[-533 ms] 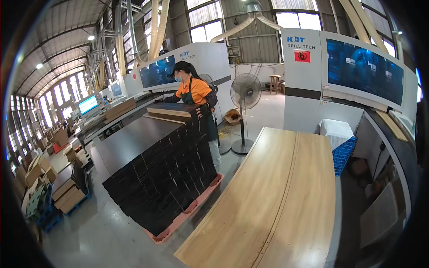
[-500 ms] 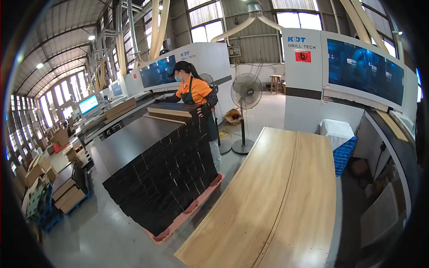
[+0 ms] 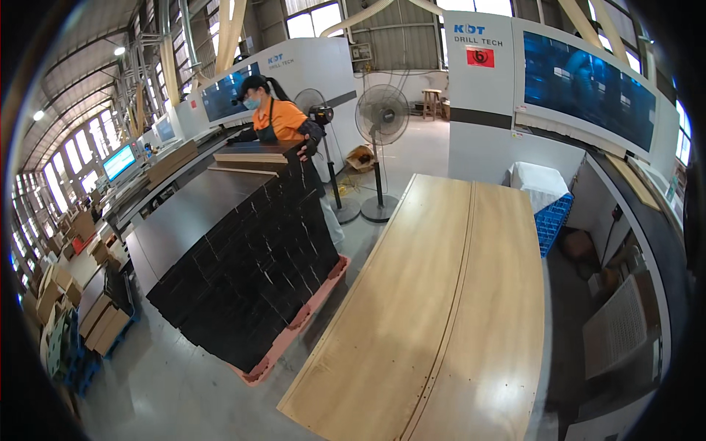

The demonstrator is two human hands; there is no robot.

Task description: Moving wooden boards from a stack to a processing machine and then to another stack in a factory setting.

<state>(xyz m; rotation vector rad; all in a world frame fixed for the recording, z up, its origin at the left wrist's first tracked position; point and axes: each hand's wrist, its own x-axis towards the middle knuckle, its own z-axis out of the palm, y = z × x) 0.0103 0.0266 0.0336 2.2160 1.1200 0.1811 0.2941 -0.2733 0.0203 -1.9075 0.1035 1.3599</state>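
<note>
Neither of my hands shows in the head view. Closest in front of me lie wood-grain panels (image 3: 426,294), light brown, with a long groove running lengthwise and small drilled holes toward the near end. Left of them rises a tall stack of black panels (image 3: 243,264) with pale streaks on their edges, resting on a pink pallet (image 3: 316,309). A co-worker (image 3: 279,117) in an orange shirt, dark apron, cap and mask stands behind that stack. The co-worker's hand (image 3: 305,149) touches a few brown-edged boards (image 3: 250,158) on top of it.
Two standing fans (image 3: 382,115) are beyond the panels. White drilling machines (image 3: 482,88) stand at the back and right. A blue crate (image 3: 551,224) with a white cover sits by the right machine. Stacked boards (image 3: 107,323) on blue pallets are at far left.
The whole view has shifted, so the scene sits higher and farther left, showing more of the near panel end. The co-worker remains at the black stack, a hand on the boards.
</note>
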